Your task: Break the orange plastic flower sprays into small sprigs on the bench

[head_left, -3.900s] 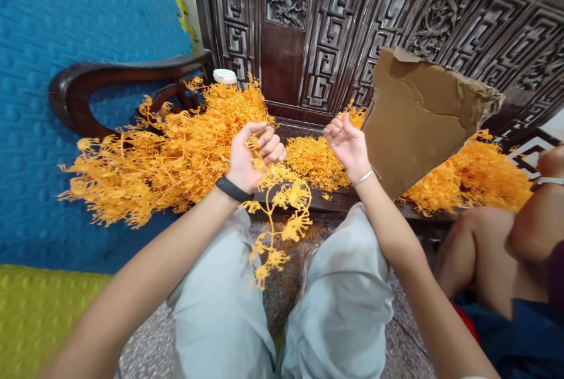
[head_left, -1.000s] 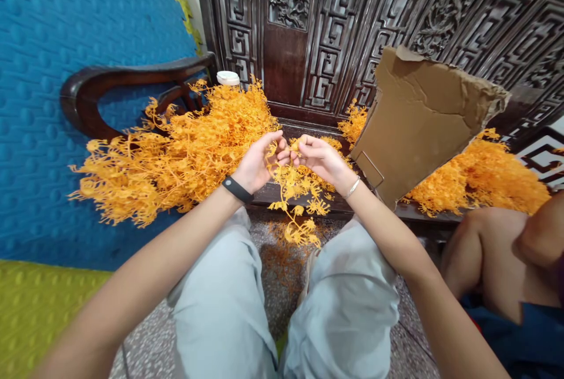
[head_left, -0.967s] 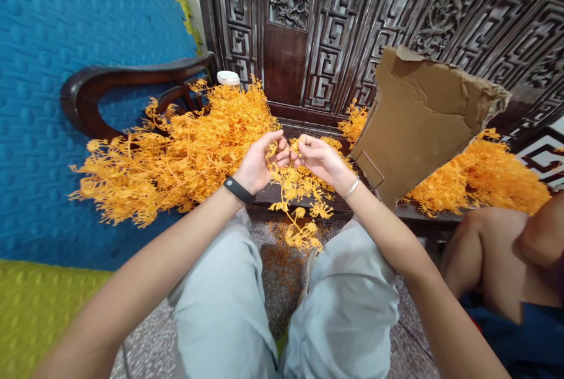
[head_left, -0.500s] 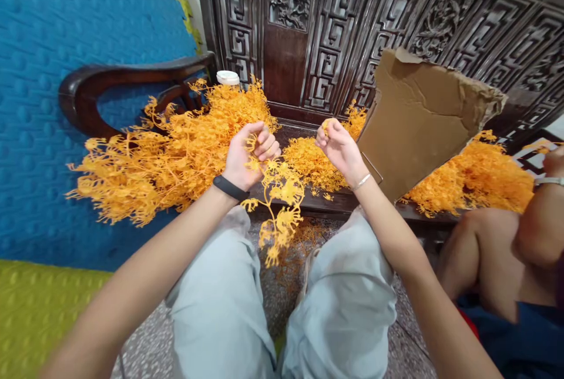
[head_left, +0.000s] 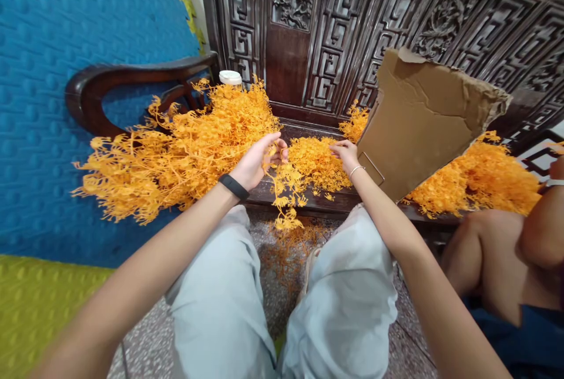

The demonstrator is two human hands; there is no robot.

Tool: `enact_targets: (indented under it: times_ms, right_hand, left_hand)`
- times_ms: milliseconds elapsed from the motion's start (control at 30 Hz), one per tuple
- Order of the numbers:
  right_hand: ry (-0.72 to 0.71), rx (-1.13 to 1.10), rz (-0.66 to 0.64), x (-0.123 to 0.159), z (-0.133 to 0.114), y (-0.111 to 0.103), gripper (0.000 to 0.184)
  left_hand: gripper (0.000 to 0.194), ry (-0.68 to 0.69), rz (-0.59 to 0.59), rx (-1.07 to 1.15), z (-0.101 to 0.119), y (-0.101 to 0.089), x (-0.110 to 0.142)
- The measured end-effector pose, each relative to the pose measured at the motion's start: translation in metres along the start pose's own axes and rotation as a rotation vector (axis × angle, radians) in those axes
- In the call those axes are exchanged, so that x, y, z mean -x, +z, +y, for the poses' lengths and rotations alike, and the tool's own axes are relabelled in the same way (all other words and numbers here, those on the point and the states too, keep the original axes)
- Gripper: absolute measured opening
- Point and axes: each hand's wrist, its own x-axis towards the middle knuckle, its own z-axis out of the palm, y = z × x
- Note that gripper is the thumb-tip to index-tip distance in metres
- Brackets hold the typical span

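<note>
My left hand (head_left: 259,161), with a black band on its wrist, is closed round a yellow-orange plastic flower sprig (head_left: 287,191) that hangs below its fingers. At the right edge of a low heap of small orange plastic flower pieces (head_left: 314,161) is my right hand (head_left: 346,154), a thin bracelet on its wrist. Its fingertips are pressed together over the heap; whether a small piece is between them is hidden. A large bunch of orange plastic flower sprigs (head_left: 189,150) lies just left of my left hand.
A dark carved wooden bench (head_left: 288,67) bears the heaps. A torn cardboard sheet (head_left: 423,120) stands on it beside my right forearm, before another orange pile (head_left: 480,173). A white round lid (head_left: 230,77) is at the back. Another person's knee (head_left: 467,238) is at right; orange bits litter the floor.
The hands met at the sprig a second ago, then parted with a small piece in my right fingers. My right hand has since lowered to the small heap; my left still holds the sprig.
</note>
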Motion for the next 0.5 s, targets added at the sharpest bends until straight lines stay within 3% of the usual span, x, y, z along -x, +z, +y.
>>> enact_targets:
  times_ms: [200, 300, 400, 500]
  right_hand:
    - [0.056, -0.065, -0.051, 0.008, -0.002, 0.004, 0.011]
    - [0.072, -0.084, -0.094, 0.012, -0.009, 0.006, 0.016]
    - [-0.020, -0.054, -0.110, 0.019, -0.019, 0.008, 0.027]
    - [-0.197, -0.060, -0.273, 0.036, -0.032, 0.014, 0.014]
  left_hand:
    - [0.027, -0.015, 0.016, 0.008, -0.001, 0.000, -0.003]
    - [0.032, -0.026, 0.021, 0.027, -0.001, 0.001, -0.004]
    - [0.038, -0.059, 0.009, 0.043, -0.002, 0.000, -0.006]
    - [0.043, -0.128, -0.007, 0.068, -0.005, -0.002, -0.009]
